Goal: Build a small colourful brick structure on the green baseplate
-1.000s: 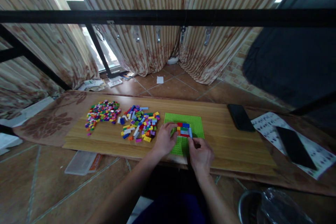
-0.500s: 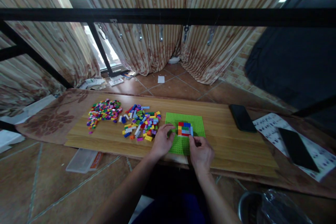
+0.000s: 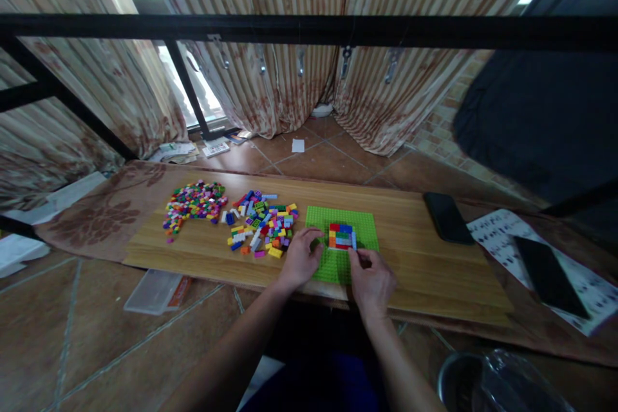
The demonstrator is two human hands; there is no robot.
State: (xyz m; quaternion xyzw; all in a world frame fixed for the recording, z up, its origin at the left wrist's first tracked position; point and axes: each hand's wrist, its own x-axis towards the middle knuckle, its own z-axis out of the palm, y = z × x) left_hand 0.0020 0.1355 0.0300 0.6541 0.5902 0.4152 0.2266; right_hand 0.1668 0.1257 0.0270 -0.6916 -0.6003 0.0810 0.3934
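A small build of toy bricks [image 3: 340, 238] in red, blue, orange and light blue sits on a green studded baseplate [image 3: 364, 222]. My right hand [image 3: 371, 280] is at the build's near right corner, its thumb and forefinger pinched at the near end of a light blue brick [image 3: 354, 239]. The fingertips partly hide that end. My left hand [image 3: 303, 259] hovers over the baseplate's left edge, fingers curved and apart, with nothing seen in them. Left of it lies a loose pile of mixed larger bricks [image 3: 263, 222].
A heap of tiny coloured pieces [image 3: 196, 203] lies farther left on the wooden board [image 3: 410, 270]. A black phone [image 3: 448, 217] rests at the right. Beyond it, a dark flat device [image 3: 550, 277] lies on a printed sheet [image 3: 497, 225]. A black metal bar [image 3: 309, 30] crosses above.
The view has shifted slightly, so the board and bricks appear a little farther right. Both hands keep nearly the same pose beside the build.
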